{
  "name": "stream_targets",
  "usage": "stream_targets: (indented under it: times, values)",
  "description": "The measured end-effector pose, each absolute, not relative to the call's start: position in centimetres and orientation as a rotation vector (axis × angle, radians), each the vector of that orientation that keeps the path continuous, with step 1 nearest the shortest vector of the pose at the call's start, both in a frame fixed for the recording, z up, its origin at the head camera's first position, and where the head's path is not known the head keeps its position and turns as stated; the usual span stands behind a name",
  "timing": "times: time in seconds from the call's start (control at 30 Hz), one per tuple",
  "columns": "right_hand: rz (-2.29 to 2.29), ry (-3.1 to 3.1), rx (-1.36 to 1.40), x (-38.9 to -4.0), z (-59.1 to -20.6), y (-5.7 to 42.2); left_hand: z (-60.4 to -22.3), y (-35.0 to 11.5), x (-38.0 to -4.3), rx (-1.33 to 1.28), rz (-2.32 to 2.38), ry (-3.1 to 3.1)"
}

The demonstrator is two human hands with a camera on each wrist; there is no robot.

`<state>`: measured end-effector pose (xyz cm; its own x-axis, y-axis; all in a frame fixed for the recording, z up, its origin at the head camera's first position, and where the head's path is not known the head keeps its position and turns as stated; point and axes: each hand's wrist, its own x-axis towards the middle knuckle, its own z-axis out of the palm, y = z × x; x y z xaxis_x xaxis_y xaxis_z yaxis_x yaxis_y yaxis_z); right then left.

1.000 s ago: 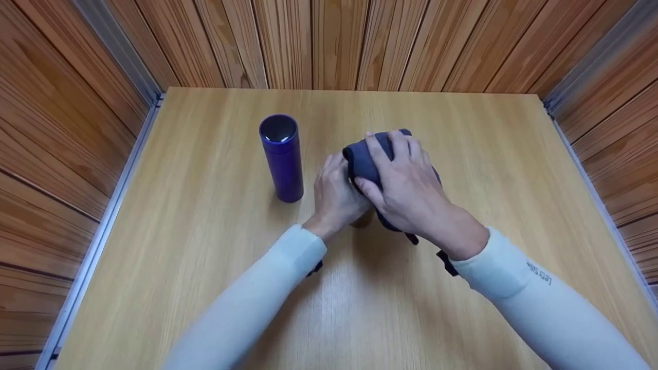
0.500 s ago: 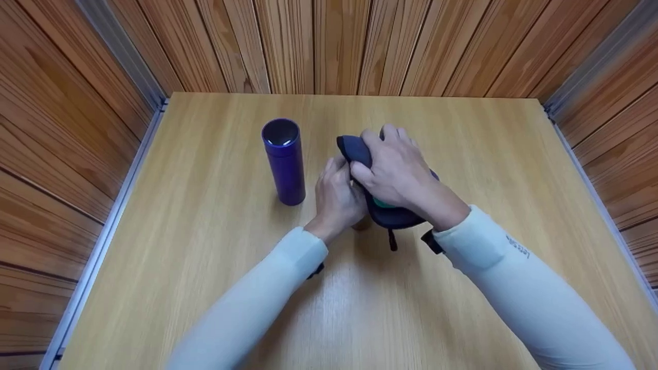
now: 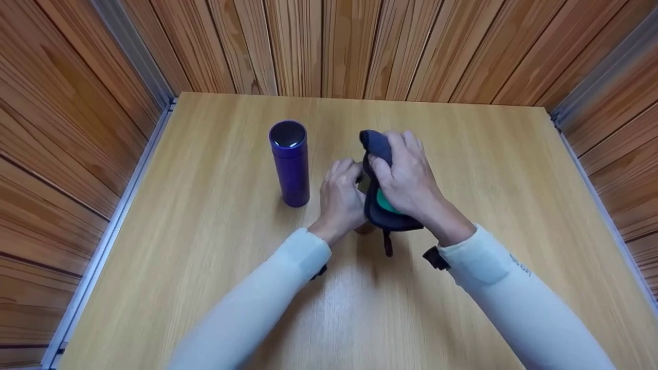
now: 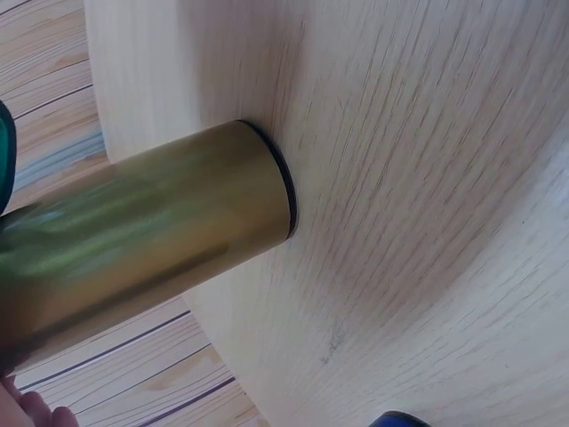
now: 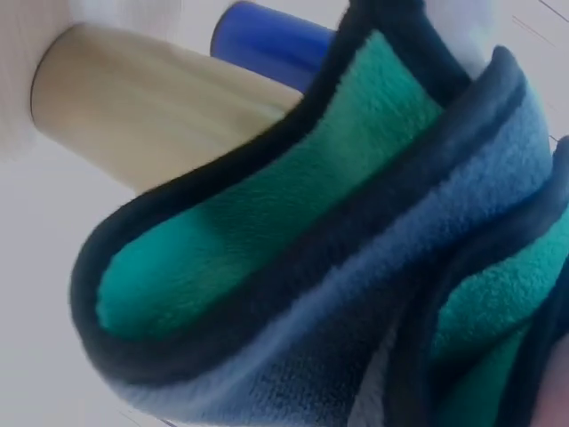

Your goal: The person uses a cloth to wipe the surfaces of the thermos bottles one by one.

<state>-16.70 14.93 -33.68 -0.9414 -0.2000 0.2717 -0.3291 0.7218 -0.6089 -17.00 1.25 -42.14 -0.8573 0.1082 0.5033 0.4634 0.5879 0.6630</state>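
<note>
My left hand (image 3: 342, 198) grips a gold metallic cylinder, likely a tumbler or flask (image 4: 160, 222), near its upper part. In the left wrist view its dark-rimmed base is close to the table; whether it touches cannot be told. Bunched in my right hand (image 3: 411, 177) is a cloth (image 3: 378, 146), grey-blue on one side and green on the other, with black edging and a hanging loop. The cloth (image 5: 267, 267) is folded over beside the cylinder's top, which it hides. A purple flask (image 3: 293, 174) with a dark shiny lid stands upright left of my hands.
The light wooden table (image 3: 216, 288) is bordered by wood-plank walls (image 3: 354, 46) at the back and sides. Metal rails (image 3: 110, 231) run along its side edges. The purple flask's end (image 4: 397, 420) shows low in the left wrist view.
My right hand has gone from spread on top of the cloth to clutching it folded. More of the green side shows. My left hand and the purple flask hold their places.
</note>
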Motion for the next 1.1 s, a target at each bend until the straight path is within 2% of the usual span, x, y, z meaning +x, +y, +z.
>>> stream_targets:
  times: [0.3, 0.5, 0.77, 1.1]
  values:
    - [1.062, -2.557, 0.397, -15.2, -35.5, 15.4, -42.3, 1.8, -16.9, -0.455, -1.130, -2.430]
    - [0.673, -2.759, 0.455, -14.7, -34.4, 14.9, -42.4, 1.6, -17.0, -0.472, -1.072, -2.458]
    - [0.139, -3.098, 0.505, -16.3, -31.1, 12.8, -42.3, 1.1, -17.0, -0.487, -1.042, -2.462]
    - [0.334, -3.201, 0.466, -18.2, -30.6, 12.7, -42.3, 1.2, -16.9, -0.465, -1.106, -2.468]
